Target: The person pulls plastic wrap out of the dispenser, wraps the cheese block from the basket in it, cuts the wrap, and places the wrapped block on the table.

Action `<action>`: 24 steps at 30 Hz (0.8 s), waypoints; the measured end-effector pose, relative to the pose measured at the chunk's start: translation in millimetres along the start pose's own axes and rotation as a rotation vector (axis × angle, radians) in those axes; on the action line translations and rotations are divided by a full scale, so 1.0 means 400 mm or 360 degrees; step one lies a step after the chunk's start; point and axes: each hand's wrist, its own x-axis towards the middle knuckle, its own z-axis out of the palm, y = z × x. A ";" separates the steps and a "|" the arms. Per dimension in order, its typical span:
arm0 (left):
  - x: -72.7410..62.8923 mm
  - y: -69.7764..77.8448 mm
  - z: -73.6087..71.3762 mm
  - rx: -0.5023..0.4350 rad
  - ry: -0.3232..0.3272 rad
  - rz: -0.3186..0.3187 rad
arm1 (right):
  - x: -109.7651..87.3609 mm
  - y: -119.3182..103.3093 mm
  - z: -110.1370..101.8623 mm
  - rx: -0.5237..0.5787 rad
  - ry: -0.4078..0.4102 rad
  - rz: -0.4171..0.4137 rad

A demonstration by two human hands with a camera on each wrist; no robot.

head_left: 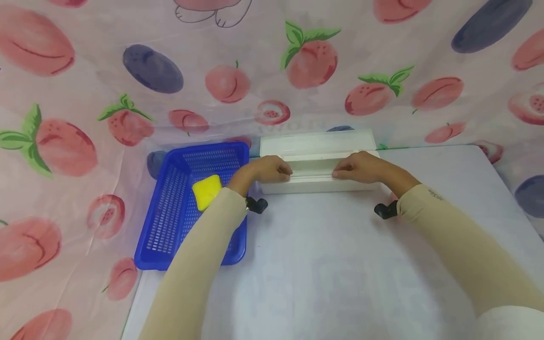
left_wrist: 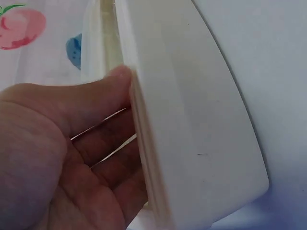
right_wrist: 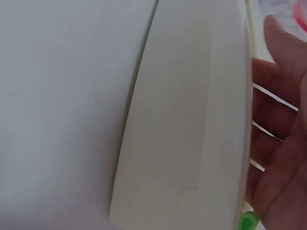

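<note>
A long white box (head_left: 318, 185) lies near the back of the table, its lid (head_left: 318, 141) raised behind it. My left hand (head_left: 271, 169) grips the box's front rim near the left end. In the left wrist view, the thumb touches that rim and the other fingers (left_wrist: 117, 160) are bent behind it. Toward the right end, my right hand (head_left: 360, 167) holds the same rim. Its fingers (right_wrist: 271, 110) curl behind the edge in the right wrist view, with the thumb apart from the front face. The inside of the box is only partly visible.
A blue plastic basket (head_left: 144, 262) stands left of the box, partly under my left forearm. Inside it is a yellow sponge-like block (head_left: 206, 191). A fruit-print cloth (head_left: 255, 42) hangs behind the white-covered table (head_left: 327, 269) and along its left side.
</note>
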 end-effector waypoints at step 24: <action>0.016 0.005 -0.007 0.0027 0.0029 -0.0090 | 0.005 -0.009 -0.044 -0.0006 -0.0205 0.0125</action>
